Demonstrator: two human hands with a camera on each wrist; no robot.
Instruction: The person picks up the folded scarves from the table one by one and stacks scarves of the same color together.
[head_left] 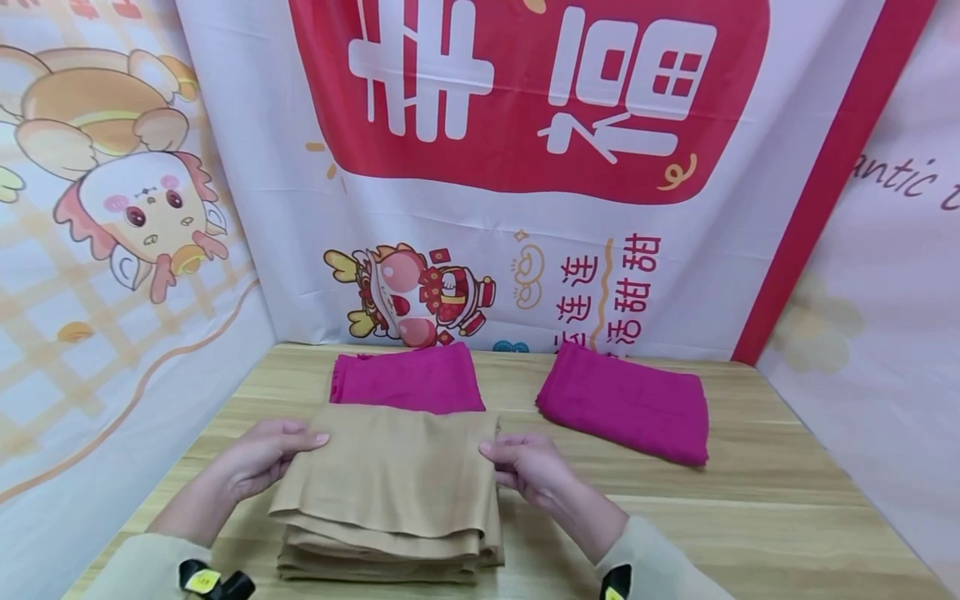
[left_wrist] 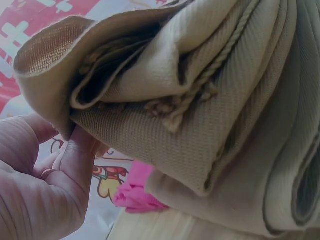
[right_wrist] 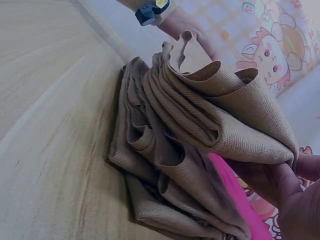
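Tan cloth stack (head_left: 390,475), in front of the left magenta cloth (head_left: 412,379); left hand (head_left: 262,462) and right hand (head_left: 531,471) pinch its upper layers' opposite edges; bulk between, extending away from that cloth.

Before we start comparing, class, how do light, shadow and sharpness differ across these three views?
Head view: bright, fairly even light, the banner clear; left wrist view: dimmer, dark shadow inside the tan cloth, the pink cloth behind slightly soft; right wrist view: also dim, steeply tilted, shadowed between folds, the table hazy.
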